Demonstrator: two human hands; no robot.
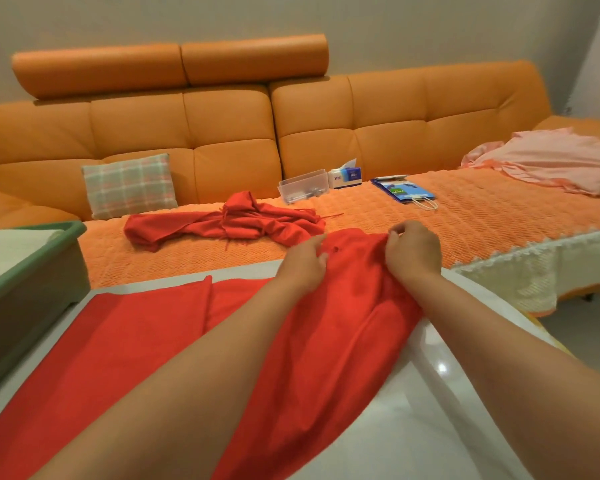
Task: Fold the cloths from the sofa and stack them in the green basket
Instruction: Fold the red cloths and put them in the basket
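Warm, even indoor light — soft shadows, glare spot on the glossy white table [441, 368], wide-angle bending at edges.

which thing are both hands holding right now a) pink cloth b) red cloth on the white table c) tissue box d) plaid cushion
b: the left hand and right hand both pinch the far edge of the red cloth spread over the white table.
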